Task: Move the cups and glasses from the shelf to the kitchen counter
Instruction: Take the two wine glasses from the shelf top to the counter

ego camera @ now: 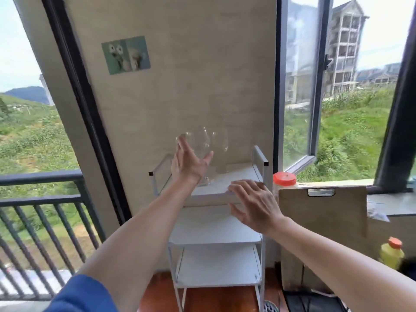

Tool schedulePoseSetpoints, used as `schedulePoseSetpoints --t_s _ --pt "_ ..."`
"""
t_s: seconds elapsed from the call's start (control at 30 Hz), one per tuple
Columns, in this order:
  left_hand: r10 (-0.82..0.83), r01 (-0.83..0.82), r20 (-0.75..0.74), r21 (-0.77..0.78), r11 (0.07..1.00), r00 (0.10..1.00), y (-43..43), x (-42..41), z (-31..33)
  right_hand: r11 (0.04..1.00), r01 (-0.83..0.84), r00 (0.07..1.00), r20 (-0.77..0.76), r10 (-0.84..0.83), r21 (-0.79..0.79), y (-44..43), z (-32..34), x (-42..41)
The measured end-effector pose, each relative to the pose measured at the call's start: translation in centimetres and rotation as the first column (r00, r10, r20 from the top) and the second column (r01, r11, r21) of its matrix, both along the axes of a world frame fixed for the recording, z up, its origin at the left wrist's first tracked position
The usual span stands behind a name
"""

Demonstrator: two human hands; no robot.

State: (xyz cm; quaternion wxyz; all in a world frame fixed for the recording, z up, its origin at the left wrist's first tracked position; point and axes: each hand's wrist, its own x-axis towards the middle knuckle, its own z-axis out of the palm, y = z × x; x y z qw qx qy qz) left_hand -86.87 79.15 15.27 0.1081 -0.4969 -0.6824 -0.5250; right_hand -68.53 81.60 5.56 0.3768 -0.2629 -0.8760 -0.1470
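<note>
Here the glasses sit on the top tier of the white shelf (238,176), at the centre of the frame: we count two clearly, a big round-bowled glass (199,144) and a second glass (220,143) just right of it, both transparent and blurred; a faint rim at the left fingertips may be a third, but we cannot tell. Our left hand (188,164) is spread wide around the near glass, thumb out to the right, closing on nothing yet so far as we can see. Our right hand (253,204) hovers open and empty, palm down, over the front edge of the tier. The risk we see is the spacing: the glasses stand nearly touching, so a wide grab could knock the neighbour over or off the tier, and clear glass against a pale wall makes the bowl's edge easy to misjudge. Thin stems would snap under a sideways bump. Further out, lower right, we count one cutting board (324,212), one orange-lidded jar (284,179), and one yellow bottle (391,252). The shelf shows three tiers, the lower two bare.
</note>
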Motion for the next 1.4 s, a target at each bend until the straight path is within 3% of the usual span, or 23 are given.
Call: schedulePoseSetpoints --t_s 0.23,0.4,0.5,0.63,0.83,1.0,1.4 --pt "-0.046 0.041 0.063 0.075 0.996 0.997 1.1 -1.1 -0.3 1.000 0.017 0.999 -0.039 -0.017 0.003 -0.3 0.4 -0.5" --pt "-0.079 0.066 0.063 0.182 0.981 0.995 0.0 -2.2 -0.7 1.000 0.010 0.961 -0.278 -0.010 0.000 -0.7 3.9 -3.1" --pt "-0.090 0.073 0.079 0.196 0.978 0.993 -0.9 -3.7 -1.1 0.985 0.028 0.912 -0.398 -0.094 -0.168 1.2 6.1 -5.4" --pt "-0.135 0.108 0.134 0.190 0.976 0.982 -1.8 -5.4 -1.4 0.854 0.109 0.831 -0.425 -0.359 -0.508 4.8 8.4 -7.8" --pt "-0.216 0.181 0.216 0.169 0.969 0.952 -2.3 -5.8 -1.5 0.713 0.051 0.786 -0.413 -0.461 -0.699 7.7 9.3 -10.8" --pt "-0.235 0.199 0.231 0.169 0.965 0.944 -2.8 -5.9 -1.4 0.739 -0.053 0.745 -0.519 -0.419 -0.672 6.8 9.1 -11.9" --pt "-0.341 0.297 0.127 0.277 0.914 0.931 -5.6 -2.8 -1.1 0.929 -0.031 0.731 -0.642 -0.230 -0.368 -2.8 9.4 -5.4"
